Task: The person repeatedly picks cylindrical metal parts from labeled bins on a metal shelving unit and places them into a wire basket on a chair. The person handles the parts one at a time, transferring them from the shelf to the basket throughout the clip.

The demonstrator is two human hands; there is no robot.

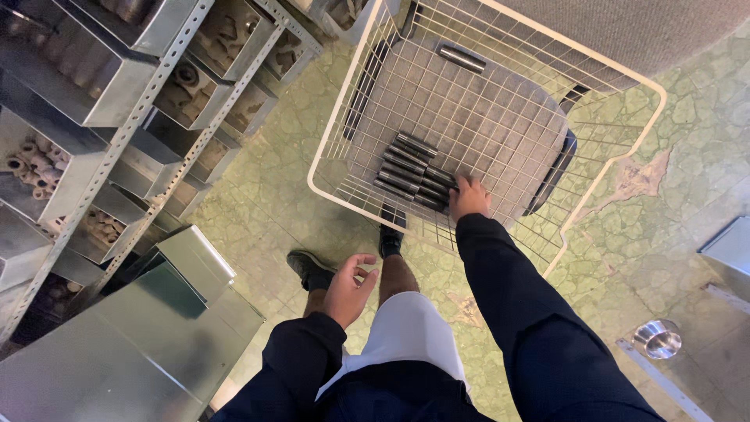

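The person stands on a worn green floor (258,203) and reaches the right hand (469,198) down into a white wire cart basket (332,148), where the fingers rest on the near end of a small stack of dark metal tubes (408,170). The tubes lie side by side on a grey tray (469,109) that lines the bottom of the basket, gathered toward its near corner; from here I cannot tell whether the fingers are closed around one tube or only pressing on the pile, since the back of the hand hides the fingertips. One more dark tube (461,58) lies alone at the far end of the tray, well apart from the rest. The left hand (349,287) hangs free above the left knee, fingers loosely curled and half open, holding nothing. Both arms are in dark sleeves, and below them show white shorts (406,328) and black shoes (310,270) planted just beside the near edge of the basket. To the person's left stands a slotted metal rack (148,101) carrying galvanised bins (47,156) filled with short pipe fittings, and a plain sheet-metal box (117,352) sits on the floor at its foot. Off to the right, a small shiny steel bowl (658,338) rests on the floor beside a metal strip.
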